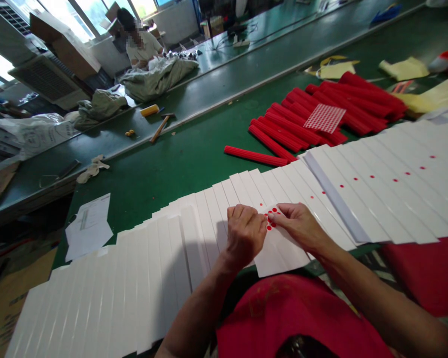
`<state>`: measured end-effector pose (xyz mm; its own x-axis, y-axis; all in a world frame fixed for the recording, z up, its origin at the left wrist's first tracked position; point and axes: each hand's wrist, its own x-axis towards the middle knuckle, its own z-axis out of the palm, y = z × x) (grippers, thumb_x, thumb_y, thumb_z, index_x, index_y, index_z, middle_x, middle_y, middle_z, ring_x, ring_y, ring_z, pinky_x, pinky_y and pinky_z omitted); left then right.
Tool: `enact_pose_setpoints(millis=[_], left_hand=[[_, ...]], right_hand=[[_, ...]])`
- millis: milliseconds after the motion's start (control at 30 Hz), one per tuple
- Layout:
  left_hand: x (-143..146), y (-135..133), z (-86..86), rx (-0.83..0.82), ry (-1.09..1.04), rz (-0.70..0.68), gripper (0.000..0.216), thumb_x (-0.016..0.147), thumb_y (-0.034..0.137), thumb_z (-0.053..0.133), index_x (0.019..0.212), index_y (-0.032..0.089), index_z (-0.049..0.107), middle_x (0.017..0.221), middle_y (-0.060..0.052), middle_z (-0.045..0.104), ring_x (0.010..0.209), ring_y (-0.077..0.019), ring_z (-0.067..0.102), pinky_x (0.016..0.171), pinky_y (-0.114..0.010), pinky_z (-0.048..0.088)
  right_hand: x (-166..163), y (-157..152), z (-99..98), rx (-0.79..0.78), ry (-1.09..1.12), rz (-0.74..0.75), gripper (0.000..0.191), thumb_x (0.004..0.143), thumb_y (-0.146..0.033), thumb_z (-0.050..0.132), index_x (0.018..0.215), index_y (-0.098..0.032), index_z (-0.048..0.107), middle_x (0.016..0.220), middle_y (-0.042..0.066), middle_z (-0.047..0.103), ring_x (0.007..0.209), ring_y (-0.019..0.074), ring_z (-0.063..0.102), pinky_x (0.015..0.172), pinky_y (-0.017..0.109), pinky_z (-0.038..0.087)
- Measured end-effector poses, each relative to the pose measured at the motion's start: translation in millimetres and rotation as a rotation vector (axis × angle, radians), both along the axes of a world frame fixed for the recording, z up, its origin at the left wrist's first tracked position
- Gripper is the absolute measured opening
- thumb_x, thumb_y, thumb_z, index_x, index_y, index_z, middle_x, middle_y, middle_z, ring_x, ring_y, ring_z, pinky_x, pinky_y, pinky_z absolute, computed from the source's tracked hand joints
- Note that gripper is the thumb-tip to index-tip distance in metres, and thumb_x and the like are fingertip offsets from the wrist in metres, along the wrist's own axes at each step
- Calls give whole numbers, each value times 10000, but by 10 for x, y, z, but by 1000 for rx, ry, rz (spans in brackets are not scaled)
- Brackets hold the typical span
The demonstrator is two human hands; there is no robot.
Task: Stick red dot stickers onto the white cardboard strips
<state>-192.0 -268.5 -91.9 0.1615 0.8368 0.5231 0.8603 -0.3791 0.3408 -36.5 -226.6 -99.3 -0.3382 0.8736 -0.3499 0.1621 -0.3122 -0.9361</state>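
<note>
A long fan of overlapping white cards lies across the green table. Cards to the right each carry a small red dot. My left hand is curled closed over the cards at the middle, fingertips pinched near a small sheet of red dot stickers. My right hand is closed on that sticker sheet, holding it just above the cards. Both hands meet at the sheet.
A pile of red ribbed tubes lies beyond the cards with a larger red sticker sheet on top. Loose papers sit at the table's left edge. A hammer rests on the far bench, where another person sits.
</note>
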Motion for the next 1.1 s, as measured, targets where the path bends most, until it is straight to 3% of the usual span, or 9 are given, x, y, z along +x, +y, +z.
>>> enact_pose_setpoints(millis=[167, 467, 733, 1100], left_hand=[[-9, -29, -46, 29, 39, -65, 185, 867, 158, 536, 693, 165, 597, 738, -40, 607, 749, -166, 497, 707, -363, 312], [-95, -23, -133, -145, -259, 50, 28, 820, 185, 643, 813, 177, 669, 786, -33, 612, 807, -169, 545, 764, -349, 345], [-55, -9, -178, -204, -259, 31, 37, 817, 197, 661, 803, 195, 695, 771, -27, 613, 790, -166, 544, 763, -341, 343], [-10, -30, -187, -188, -136, -32, 136, 866, 184, 551, 748, 173, 617, 772, -49, 596, 808, -182, 523, 748, -354, 342]], right_hand=[[-38, -20, -59, 17, 25, -47, 334, 730, -368, 648, 539, -171, 458, 520, -46, 424, 493, 76, 340, 464, 220, 247], [13, -57, -84, 34, -46, -69, 299, 721, -439, 648, 597, -177, 575, 536, 5, 532, 513, 132, 446, 445, 239, 316], [-16, -91, -97, 147, -124, -43, 327, 733, -441, 604, 556, -178, 523, 533, -7, 475, 543, 120, 401, 471, 235, 324], [-46, -104, -113, 162, -142, -35, 337, 747, -426, 584, 535, -179, 496, 522, -21, 436, 530, 111, 377, 484, 243, 295]])
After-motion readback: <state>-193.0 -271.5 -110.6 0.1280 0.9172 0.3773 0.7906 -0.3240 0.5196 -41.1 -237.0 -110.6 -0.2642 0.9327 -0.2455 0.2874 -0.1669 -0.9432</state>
